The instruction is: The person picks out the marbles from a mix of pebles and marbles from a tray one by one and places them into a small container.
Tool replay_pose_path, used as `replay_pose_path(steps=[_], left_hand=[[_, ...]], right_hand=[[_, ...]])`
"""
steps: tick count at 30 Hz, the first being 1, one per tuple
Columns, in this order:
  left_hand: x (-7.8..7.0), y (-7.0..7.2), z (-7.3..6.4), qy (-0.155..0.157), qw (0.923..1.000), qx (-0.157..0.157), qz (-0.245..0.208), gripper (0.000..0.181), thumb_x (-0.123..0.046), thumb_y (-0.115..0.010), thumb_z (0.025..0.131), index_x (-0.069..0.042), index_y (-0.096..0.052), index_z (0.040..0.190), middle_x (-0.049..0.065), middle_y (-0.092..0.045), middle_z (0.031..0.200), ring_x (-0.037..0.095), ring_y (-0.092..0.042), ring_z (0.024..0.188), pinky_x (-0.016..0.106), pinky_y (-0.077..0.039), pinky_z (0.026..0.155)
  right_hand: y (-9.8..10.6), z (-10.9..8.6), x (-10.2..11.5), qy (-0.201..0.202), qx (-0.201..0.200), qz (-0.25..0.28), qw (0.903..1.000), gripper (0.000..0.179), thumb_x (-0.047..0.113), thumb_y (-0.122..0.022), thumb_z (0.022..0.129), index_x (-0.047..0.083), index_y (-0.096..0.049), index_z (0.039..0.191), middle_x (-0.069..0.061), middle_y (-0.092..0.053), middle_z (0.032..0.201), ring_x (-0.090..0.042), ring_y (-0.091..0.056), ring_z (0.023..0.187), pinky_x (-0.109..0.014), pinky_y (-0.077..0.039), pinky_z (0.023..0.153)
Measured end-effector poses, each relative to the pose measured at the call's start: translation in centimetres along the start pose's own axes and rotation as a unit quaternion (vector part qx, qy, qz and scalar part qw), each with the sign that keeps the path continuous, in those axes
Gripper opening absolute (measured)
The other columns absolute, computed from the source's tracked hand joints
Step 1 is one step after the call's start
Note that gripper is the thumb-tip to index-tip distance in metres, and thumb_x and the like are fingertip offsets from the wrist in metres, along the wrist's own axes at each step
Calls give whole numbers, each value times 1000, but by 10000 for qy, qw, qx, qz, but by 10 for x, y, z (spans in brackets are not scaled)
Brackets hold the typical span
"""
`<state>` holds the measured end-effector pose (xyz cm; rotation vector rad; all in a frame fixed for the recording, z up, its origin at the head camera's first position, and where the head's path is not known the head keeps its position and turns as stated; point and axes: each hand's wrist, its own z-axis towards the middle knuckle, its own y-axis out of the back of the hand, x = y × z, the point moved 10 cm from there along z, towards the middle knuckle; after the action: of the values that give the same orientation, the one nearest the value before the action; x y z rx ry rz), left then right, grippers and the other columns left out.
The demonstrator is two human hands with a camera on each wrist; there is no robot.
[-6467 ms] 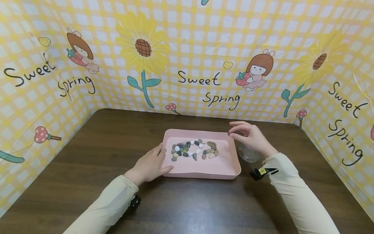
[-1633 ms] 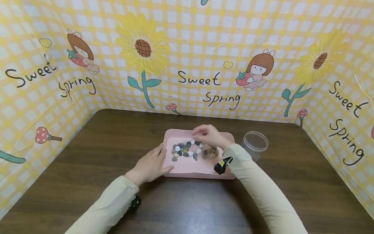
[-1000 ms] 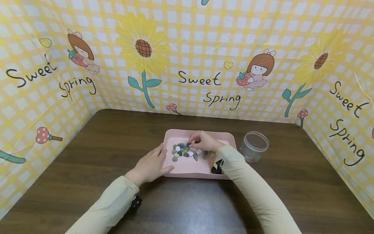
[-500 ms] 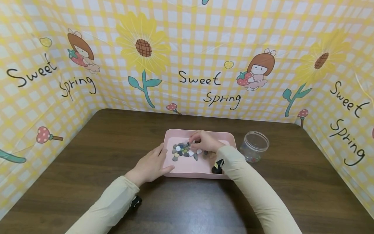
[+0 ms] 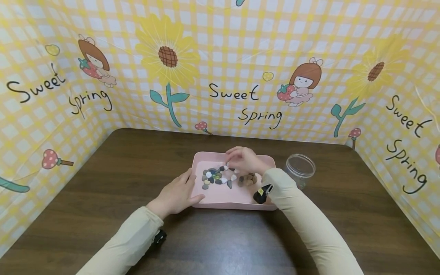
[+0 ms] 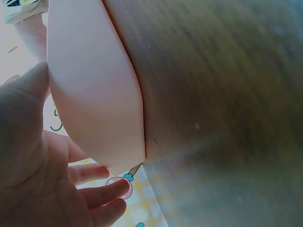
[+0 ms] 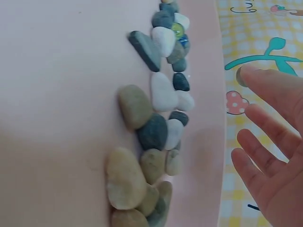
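A pink tray point(image 5: 227, 200) holds several pebbles in grey, white, brown and dark tones, with a few glass marbles point(image 7: 177, 31) among them. My right hand point(image 5: 245, 160) is raised over the tray's back part. Its thumb and forefinger pinch a small greyish pebble point(image 7: 241, 76), while the other fingers are loosely bent. At the tray's left end rests my left hand point(image 5: 175, 193), its thumb by the front corner and its fingers along the outer side. In the left wrist view, the thumb touches the rim and the fingers are nearly straight.
Right of the tray stands a clear lidless jar point(image 5: 301, 166), partly hidden by the right sleeve. The dark wooden table point(image 5: 103, 191) is walled at the back and sides by a yellow checked cloth point(image 5: 240, 49).
Some seconds ago my right hand was by the jar. Half a second ago it was down among the pebbles; now it has risen slightly back with a pebble. My left hand stays put.
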<state>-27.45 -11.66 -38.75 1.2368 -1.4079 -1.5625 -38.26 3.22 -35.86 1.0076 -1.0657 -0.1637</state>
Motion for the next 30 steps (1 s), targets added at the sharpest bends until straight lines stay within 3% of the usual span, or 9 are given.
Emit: replay_pose_path(steps=[12, 20, 30], left_hand=[[0, 1, -1, -29, 10000, -44, -10, 77, -51, -50, 90, 7, -37, 138, 27, -27, 149, 42, -38, 132, 52, -39, 103], [1, 0, 0, -28, 10000, -55, -7, 77, -51, -50, 90, 7, -37, 139, 27, -27, 149, 42, -38, 132, 52, -40, 102], [1, 0, 0, -20, 10000, -42, -3, 77, -51, -50, 90, 7, -37, 139, 27, -27, 149, 42, -38, 132, 52, -40, 102]], right_hand=[[15, -9, 2, -101, -67, 242, 9996, 15, 15, -67, 85, 8, -72, 97, -10, -57, 130, -27, -49, 124, -43, -42, 101], [27, -21, 9, 182, -165, 34, 9997, 18, 15, -67, 85, 5, -71, 100, -11, -57, 130, -29, -50, 123, -45, -45, 98], [45, -40, 0, 93, -398, 91, 9991, 18, 16, -67, 86, 7, -71, 100, -11, -56, 130, -30, -51, 123, -46, -45, 98]])
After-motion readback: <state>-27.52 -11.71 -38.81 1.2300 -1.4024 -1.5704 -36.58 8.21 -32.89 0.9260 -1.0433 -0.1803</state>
